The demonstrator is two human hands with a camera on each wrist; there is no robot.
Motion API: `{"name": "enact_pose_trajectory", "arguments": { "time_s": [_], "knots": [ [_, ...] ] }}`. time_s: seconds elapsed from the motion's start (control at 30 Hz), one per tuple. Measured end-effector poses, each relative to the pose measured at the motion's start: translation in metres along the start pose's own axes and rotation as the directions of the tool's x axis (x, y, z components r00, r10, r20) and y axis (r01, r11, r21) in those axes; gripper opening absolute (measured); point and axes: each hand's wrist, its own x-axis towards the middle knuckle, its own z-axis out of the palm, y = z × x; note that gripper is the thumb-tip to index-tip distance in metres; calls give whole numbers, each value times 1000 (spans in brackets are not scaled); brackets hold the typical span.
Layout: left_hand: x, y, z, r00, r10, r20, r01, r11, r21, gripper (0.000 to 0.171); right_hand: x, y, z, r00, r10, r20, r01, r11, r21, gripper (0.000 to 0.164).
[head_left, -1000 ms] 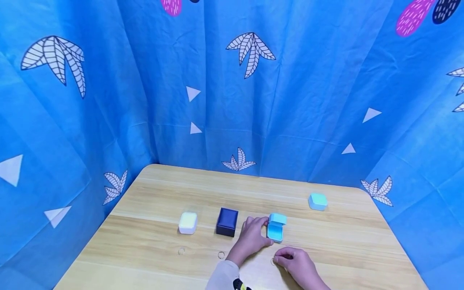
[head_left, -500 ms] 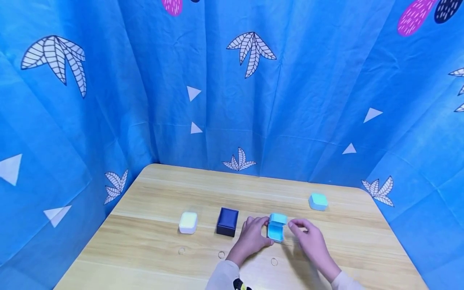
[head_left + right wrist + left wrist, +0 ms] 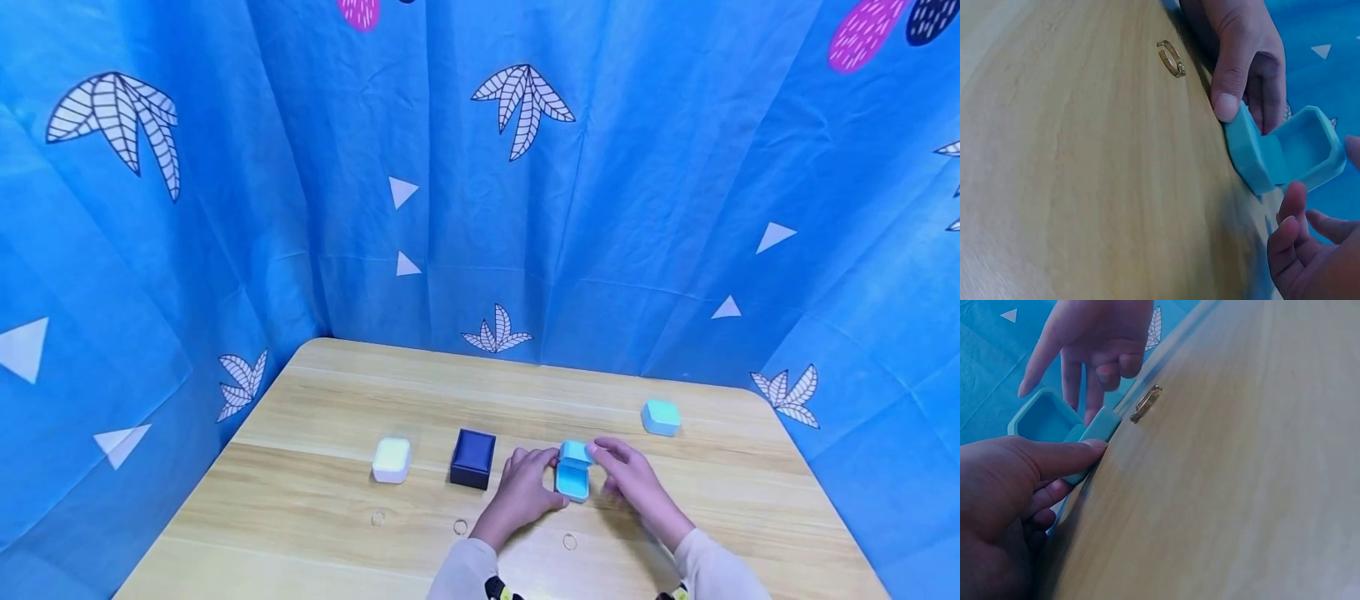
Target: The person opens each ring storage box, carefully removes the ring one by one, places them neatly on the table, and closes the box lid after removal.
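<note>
An open turquoise ring box stands on the table, its lid raised and no ring seen inside. My left hand grips the box's base from the left, with the thumb on its near side. To the right of the lid is my right hand, fingers loosely extended. Its fingertip is at the lid's edge; whether it touches is hard to tell. A gold ring lies just in front of the box. Two more rings, one dark gold and one pale, lie farther left.
A closed dark blue box stands left of my left hand, with a white box beyond it. At the back right is a closed mint-green box. Blue printed curtain surrounds the wooden table.
My right hand has moved up from beside the front ring, which stays on the table, to the right side of the raised lid. My left hand keeps its grip on the box.
</note>
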Motion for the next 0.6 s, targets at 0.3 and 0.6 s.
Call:
{"name": "enact_pose_trajectory", "arguments": {
  "time_s": [0.3,0.6],
  "knots": [
    [-1,0,-2,1000,31,-7,-31,1000,1,75,2,8,3,997,24,73,-29,997,74,70],
    [0,0,0,1000,24,-15,-24,1000,1,77,3,8,3,997,18,69,-23,997,80,68]
  ]
}}
